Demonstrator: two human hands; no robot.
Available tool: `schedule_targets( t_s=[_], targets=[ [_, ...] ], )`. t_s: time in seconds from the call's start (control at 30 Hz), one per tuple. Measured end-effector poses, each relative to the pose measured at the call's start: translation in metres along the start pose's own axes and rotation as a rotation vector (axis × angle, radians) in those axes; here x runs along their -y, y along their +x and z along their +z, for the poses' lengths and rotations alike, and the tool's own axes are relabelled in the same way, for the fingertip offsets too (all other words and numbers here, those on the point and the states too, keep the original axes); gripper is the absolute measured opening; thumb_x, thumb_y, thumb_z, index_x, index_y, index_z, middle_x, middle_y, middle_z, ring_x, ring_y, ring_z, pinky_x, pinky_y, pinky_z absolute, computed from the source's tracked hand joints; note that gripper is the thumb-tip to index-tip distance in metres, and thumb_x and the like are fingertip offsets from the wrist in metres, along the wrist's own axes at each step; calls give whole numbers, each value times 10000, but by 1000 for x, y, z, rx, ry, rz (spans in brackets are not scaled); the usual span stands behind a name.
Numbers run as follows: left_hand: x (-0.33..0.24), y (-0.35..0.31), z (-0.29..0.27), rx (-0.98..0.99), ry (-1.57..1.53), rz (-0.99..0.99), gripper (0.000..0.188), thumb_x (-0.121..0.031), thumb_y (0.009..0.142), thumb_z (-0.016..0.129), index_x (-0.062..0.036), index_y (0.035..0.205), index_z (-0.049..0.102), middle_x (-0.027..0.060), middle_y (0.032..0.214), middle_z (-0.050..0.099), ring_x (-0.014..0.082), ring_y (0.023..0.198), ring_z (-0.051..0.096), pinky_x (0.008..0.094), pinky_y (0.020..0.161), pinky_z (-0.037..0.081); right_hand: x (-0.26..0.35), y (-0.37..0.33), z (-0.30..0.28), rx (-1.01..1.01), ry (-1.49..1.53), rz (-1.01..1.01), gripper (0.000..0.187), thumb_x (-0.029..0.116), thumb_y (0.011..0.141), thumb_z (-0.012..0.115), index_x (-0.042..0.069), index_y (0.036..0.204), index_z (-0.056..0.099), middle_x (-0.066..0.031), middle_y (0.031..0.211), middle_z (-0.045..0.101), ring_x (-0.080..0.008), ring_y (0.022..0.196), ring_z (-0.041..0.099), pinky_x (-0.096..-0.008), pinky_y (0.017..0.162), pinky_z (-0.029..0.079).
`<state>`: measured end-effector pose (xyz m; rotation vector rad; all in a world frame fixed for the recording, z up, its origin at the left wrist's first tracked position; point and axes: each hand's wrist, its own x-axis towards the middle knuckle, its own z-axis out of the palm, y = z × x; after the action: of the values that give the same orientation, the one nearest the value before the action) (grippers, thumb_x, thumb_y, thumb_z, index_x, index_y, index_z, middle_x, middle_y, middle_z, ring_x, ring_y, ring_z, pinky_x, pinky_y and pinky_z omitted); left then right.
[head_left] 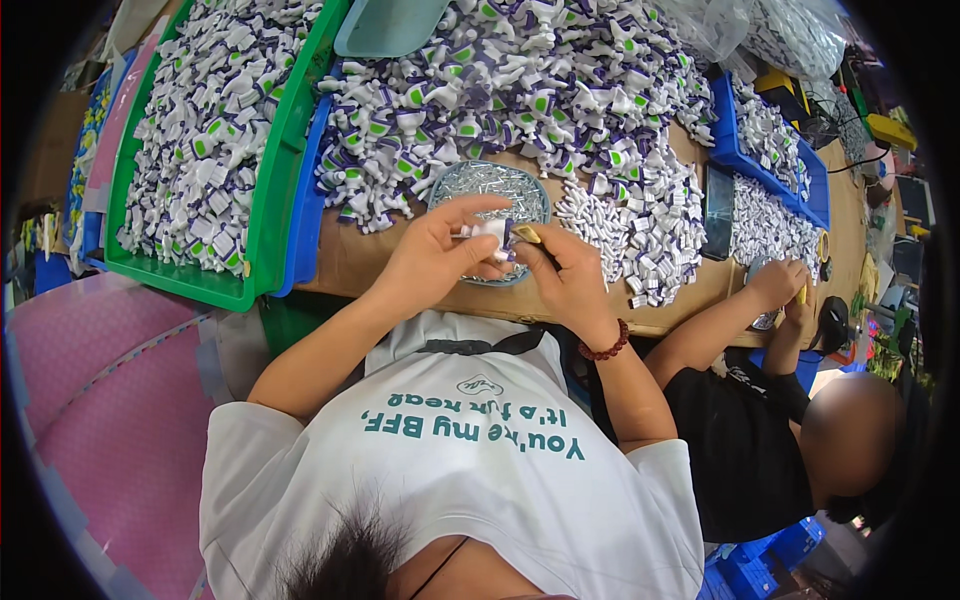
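A green bin (268, 200) at the left is heaped with small white, purple and green plastic parts, and a larger loose pile (530, 80) covers the wooden table (345, 262). A round dish (490, 185) holds silvery pins. Above it, the left hand (435, 255) pinches 1 white part (488, 232) with curled fingers; the right hand (565, 275) grips a small yellowish tool (527, 234) against it. 2 blue trays (722, 130) of white parts sit at the right.
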<state>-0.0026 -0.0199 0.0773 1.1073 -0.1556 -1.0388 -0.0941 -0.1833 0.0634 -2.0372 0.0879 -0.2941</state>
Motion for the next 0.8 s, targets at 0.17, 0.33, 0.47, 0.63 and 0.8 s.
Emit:
schedule_targets(
  t_s=[0.17, 0.33, 0.47, 0.63, 0.8],
  targets=[
    [5, -2, -1, 125, 300, 241, 367, 78, 789, 629, 1, 1139, 550, 75, 1039, 542, 151, 943, 579, 234, 772, 521, 4, 0, -8, 48, -16, -3, 139, 25, 788, 638, -9, 923, 637, -123, 770, 625, -229, 642, 599, -292, 564, 452],
    [5, -1, -2, 127, 405, 319, 365, 124, 745, 645, 3, 1080, 564, 71, 1024, 526, 137, 946, 565, 240, 778, 513, 6, 0, -9, 46, 93, 35, 107, 20, 787, 637, -14, 889, 644, -113, 757, 632, -204, 630, 601, -283, 561, 451],
    [14, 0, -8, 117, 281, 321, 259, 92, 773, 633, -3, 1002, 561, 68, 1004, 539, 132, 880, 594, 233, 754, 514, 7, 0, -7, 21, 109, -10, 99, 14, 788, 630, -16, 881, 643, -108, 752, 630, -188, 621, 593, -278, 544, 443],
    [15, -2, -6, 77, 176, 248, 197, 50, 807, 614, -7, 991, 572, 57, 948, 587, 124, 778, 623, 233, 695, 511, 9, -1, -9, 25, -7, -114, 144, -28, 760, 625, -16, 903, 631, -108, 721, 590, -205, 576, 562, -292, 501, 419],
    [19, -3, -5, 122, 58, 252, 147, 30, 838, 591, 15, 981, 563, 85, 922, 598, 156, 762, 646, 245, 643, 539, 11, 2, -13, 27, -56, -254, 223, -62, 717, 621, -15, 935, 619, -114, 717, 570, -243, 565, 549, -312, 489, 415]
  ],
)
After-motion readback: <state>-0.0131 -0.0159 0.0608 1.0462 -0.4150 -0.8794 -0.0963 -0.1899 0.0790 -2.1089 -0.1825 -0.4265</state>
